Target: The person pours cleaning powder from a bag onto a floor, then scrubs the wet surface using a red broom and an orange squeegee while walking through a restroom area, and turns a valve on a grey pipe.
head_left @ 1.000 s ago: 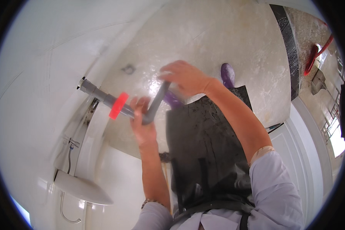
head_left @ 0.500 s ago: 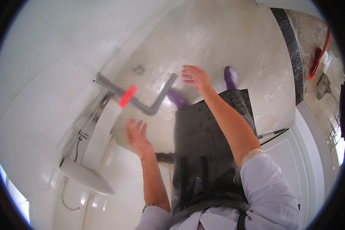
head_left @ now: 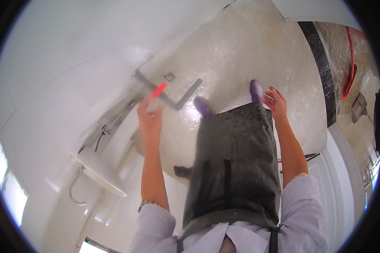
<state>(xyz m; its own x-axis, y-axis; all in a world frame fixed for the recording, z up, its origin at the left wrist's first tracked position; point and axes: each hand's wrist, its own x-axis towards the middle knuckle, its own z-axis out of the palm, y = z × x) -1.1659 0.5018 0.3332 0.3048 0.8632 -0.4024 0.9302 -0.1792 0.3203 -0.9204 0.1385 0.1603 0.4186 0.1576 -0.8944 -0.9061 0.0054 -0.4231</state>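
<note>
Beside the left wall, a grey bent pipe (head_left: 189, 93) with a red ring (head_left: 159, 90) around it shows partly blurred. My left hand (head_left: 150, 118) is raised just below that ring, fingers curved and thumb apart, with nothing visible in it. Whether its fingertips touch the ring or pipe I cannot tell. Over on the right, my right hand (head_left: 276, 103) hangs beside the dark apron (head_left: 234, 164), fingers spread and holding nothing. It appears close to one purple boot (head_left: 256, 90); the other purple boot (head_left: 203, 107) stands to its left.
A white basin (head_left: 100, 170) with a curved pipe is on the left, below a small tap valve (head_left: 105, 130). A round floor drain (head_left: 169, 76) lies beyond the pipe. On the right are a dark threshold strip (head_left: 321, 67), a red-handled tool (head_left: 349, 80) and a white door (head_left: 331, 177).
My right hand has swung right, away from the pipe's free end to beside the apron. My left hand has risen toward the red ring. The whole view has shifted.
</note>
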